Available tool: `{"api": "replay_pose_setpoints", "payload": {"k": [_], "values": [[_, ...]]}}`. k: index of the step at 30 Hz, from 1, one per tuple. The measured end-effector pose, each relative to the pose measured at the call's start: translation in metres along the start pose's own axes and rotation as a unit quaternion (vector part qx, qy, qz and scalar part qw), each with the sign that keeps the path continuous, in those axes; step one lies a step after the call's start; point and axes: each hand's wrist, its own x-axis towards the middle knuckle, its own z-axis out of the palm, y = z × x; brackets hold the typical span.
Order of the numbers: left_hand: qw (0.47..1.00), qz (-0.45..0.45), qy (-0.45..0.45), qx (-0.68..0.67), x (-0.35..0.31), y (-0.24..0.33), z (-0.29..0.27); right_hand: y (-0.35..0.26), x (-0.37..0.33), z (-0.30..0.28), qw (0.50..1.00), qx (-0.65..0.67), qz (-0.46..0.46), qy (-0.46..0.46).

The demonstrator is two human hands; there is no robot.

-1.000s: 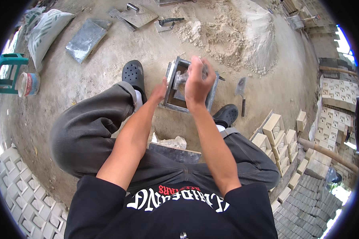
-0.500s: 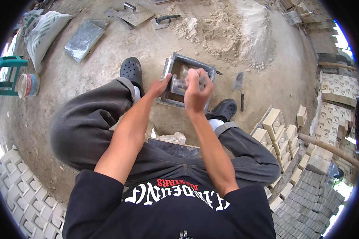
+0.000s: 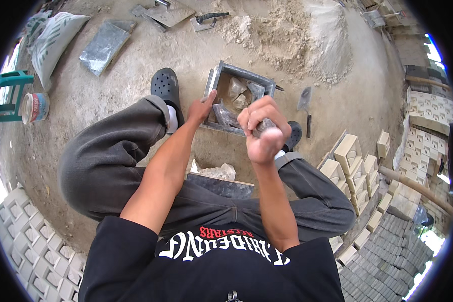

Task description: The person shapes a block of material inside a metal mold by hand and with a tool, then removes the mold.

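Observation:
A square grey frame mould (image 3: 246, 74) lies on the ground between my feet. Inside it are pale lumps (image 3: 236, 88) and dark grey angled pieces (image 3: 225, 117). My left hand (image 3: 202, 107) is closed on the mould's left wall, thumb along the rim. Above the lower right corner of the mould, my right hand (image 3: 265, 132) is raised, its fingers wrapped round a grey, rounded-ended object (image 3: 263, 127). Most of that object is hidden by the fingers, so its kind does not show. The hand covers part of the mould's right side.
A trowel (image 3: 304, 99) lies right of the mould; floats (image 3: 209, 21) and a metal sheet (image 3: 105, 45) lie further off. Sandy powder (image 3: 327, 40) is heaped at the far right. Stacked moulded blocks (image 3: 350, 156) stand at right, and a bucket (image 3: 35, 108) beside a green stool (image 3: 10, 95) at left.
My right hand has risen out from over the mould and moved right and nearer to me, still closed on the grey object. More of the mould's inside shows. My left hand stays on the wall.

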Motion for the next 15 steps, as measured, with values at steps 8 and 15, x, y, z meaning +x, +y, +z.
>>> {"api": "replay_pose_setpoints", "payload": {"k": [8, 15], "values": [[1.0, -0.016, 0.014, 0.016, -0.008, 0.009, -0.004, -0.012, 0.001, -0.029, 0.994, 0.084, 0.038, -0.055], [0.999, -0.024, 0.024, 0.028, -0.012, 0.015, -0.005, -0.017, 0.01, -0.044, 0.99, 0.069, 0.032, -0.122]]}}
